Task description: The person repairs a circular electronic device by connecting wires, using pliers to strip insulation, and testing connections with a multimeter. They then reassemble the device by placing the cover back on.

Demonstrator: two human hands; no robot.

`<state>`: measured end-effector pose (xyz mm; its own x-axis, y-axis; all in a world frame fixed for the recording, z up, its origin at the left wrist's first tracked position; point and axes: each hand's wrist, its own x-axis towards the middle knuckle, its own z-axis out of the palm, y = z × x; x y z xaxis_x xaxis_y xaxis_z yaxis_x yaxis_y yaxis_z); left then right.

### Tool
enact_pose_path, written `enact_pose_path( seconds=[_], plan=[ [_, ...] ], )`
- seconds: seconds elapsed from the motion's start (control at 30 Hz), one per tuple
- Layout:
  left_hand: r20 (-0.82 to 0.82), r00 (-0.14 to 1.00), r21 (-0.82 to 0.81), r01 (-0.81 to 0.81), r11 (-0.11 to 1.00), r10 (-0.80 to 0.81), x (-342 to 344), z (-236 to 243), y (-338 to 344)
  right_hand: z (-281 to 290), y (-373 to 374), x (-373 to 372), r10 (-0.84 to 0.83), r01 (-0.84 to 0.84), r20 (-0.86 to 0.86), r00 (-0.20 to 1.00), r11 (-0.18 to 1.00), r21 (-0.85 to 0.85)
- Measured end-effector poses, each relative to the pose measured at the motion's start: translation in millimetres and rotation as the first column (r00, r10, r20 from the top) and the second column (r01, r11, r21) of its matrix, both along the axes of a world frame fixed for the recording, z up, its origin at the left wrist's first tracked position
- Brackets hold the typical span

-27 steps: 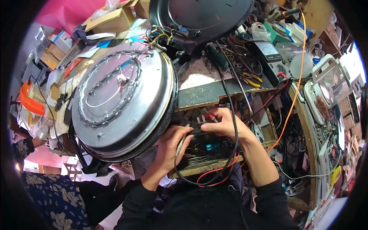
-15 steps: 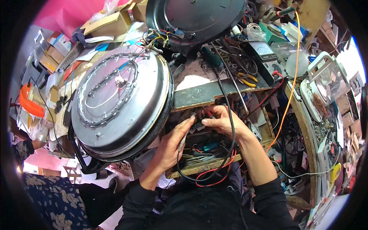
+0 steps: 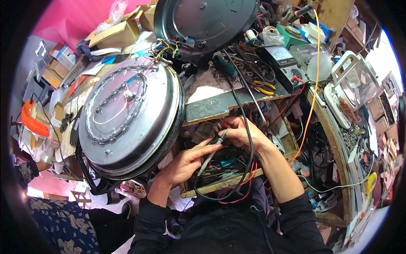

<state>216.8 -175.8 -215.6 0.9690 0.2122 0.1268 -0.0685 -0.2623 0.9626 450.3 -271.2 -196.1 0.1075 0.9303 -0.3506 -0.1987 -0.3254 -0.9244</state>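
Note:
Over the open drawer (image 3: 239, 180) of a workbench, both hands work close together. My left hand (image 3: 184, 164) has its fingers closed along a slim, pale pen-shaped tool (image 3: 205, 164) with a dark upper end. My right hand (image 3: 237, 134) is closed in a pinch beside that dark end. Small reddish and metal bits show at its fingertips, too small to name. A black cable (image 3: 250, 139) passes across the right hand and loops below with a red wire. Left of my hands lies a large round metal pan-like housing (image 3: 158, 114) with a looped strip and wires on it.
A round black lid (image 3: 207, 21) stands behind. Yellow-handled pliers (image 3: 265, 87), a green-handled screwdriver (image 3: 224, 65) and an analog meter (image 3: 281, 55) sit on the bench. An orange cord (image 3: 315, 63) runs down the right. At lower left, another person's patterned garment (image 3: 63, 224) shows.
My left hand has shifted slightly down and left, its fingers straighter, so more of the pen-shaped tool shows. The right hand has turned a little. The whole view has shifted slightly.

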Motion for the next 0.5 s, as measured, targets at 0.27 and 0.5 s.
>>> enact_pose_path(
  seconds=[0.27, 0.5],
  plan=[
    [-0.003, 0.912, -0.441, -0.370, 0.817, 0.411, 5.1, -25.3, -4.3, 3.5, -0.6, -1.0, 0.024, -0.024, 0.013, 1.000, 1.000, -0.011],
    [-0.034, 0.887, -0.279, -0.450, 0.848, 0.460, 9.6, -10.3, -9.0, -6.7, -1.0, 2.1, 0.092, -0.087, -0.098, 0.991, 0.995, 0.054]
  ],
)
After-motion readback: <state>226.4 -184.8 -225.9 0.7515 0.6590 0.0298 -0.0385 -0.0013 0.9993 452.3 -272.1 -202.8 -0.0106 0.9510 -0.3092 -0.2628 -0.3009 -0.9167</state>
